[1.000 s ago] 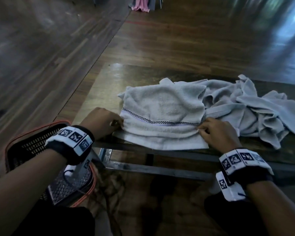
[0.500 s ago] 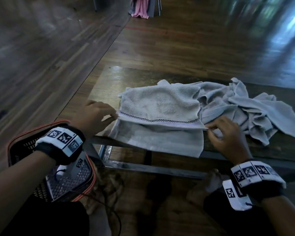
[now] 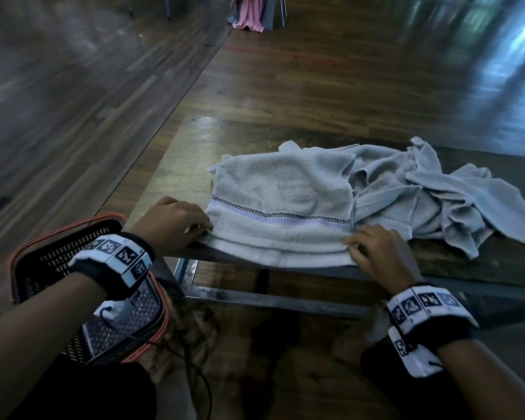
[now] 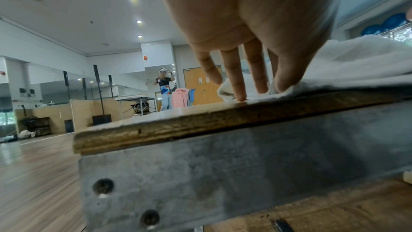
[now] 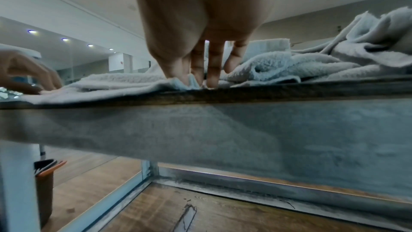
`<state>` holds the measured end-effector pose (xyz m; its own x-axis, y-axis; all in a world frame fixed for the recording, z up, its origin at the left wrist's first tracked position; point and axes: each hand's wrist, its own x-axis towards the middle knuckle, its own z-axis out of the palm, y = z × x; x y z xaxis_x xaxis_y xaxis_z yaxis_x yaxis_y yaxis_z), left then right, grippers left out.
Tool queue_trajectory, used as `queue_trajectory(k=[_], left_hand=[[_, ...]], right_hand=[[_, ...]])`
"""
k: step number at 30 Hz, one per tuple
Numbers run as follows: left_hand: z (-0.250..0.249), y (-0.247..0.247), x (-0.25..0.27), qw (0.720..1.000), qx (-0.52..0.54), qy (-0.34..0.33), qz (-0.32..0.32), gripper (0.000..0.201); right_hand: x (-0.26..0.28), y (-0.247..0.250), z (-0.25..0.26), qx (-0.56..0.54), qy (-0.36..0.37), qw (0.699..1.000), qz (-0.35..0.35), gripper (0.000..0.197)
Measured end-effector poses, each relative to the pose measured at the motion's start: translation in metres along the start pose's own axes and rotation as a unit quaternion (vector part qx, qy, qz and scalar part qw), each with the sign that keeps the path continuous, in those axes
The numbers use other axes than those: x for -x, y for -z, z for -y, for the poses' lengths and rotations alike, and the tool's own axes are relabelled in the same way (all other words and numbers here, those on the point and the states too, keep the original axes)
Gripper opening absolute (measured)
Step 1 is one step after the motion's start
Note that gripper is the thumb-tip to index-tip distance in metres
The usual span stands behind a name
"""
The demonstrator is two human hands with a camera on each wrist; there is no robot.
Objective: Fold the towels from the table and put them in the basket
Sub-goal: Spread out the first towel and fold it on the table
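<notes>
A pale grey towel with a checkered band lies folded at the near edge of the low wooden table. My left hand pinches its near left corner, thumb on top and fingers down on the table. My right hand pinches the near right corner, with cloth bunched between thumb and forefinger. The wrist views show the left hand and the right hand low on the towel. A crumpled pile of towels lies just right of it. The black basket with an orange rim stands on the floor at my left.
A white device with a dark cable lies in the basket. The table's metal frame runs below the near edge. Pink cloth hangs far across the wooden floor. A person stands far off in the left wrist view.
Half a second ago both hands held the banded edge lifted while a flap hung over the table's edge. Now the towel lies flat in layers on the table, hands low at its near corners.
</notes>
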<state>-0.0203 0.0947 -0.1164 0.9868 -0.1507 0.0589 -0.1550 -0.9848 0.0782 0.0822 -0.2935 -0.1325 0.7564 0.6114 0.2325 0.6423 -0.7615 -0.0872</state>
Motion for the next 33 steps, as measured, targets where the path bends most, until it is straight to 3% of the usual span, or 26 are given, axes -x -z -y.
queue_trajectory(k=[10,16,21,24,27,31,33], left_hand=[[-0.011,-0.005,-0.034,0.995,-0.034,0.089,-0.024,0.017],[-0.012,0.004,-0.038,0.993,-0.025,0.114,-0.028,0.018],[-0.011,0.012,-0.023,0.989,-0.018,0.090,-0.119,0.023],[-0.010,0.010,-0.016,0.997,-0.018,0.041,-0.060,0.024],[-0.007,0.006,-0.011,0.999,0.027,0.028,-0.014,0.022],[-0.001,0.005,-0.009,0.998,0.053,0.012,-0.030,0.016],[0.000,0.007,-0.006,0.998,0.054,-0.018,-0.030,0.015]], right_hand=[[-0.056,0.000,-0.015,0.043,-0.122,0.990,0.048,0.018],[-0.054,0.007,-0.017,-0.021,-0.140,0.989,0.035,0.017],[-0.040,0.015,-0.019,-0.049,-0.097,0.992,-0.070,0.012],[-0.028,0.016,-0.020,-0.046,-0.024,0.992,-0.115,0.011],[-0.013,0.008,-0.018,-0.049,0.029,0.997,-0.055,0.014],[0.000,0.002,-0.017,-0.081,0.026,0.996,0.001,0.013],[0.004,0.004,-0.019,-0.080,0.022,0.996,0.020,0.023]])
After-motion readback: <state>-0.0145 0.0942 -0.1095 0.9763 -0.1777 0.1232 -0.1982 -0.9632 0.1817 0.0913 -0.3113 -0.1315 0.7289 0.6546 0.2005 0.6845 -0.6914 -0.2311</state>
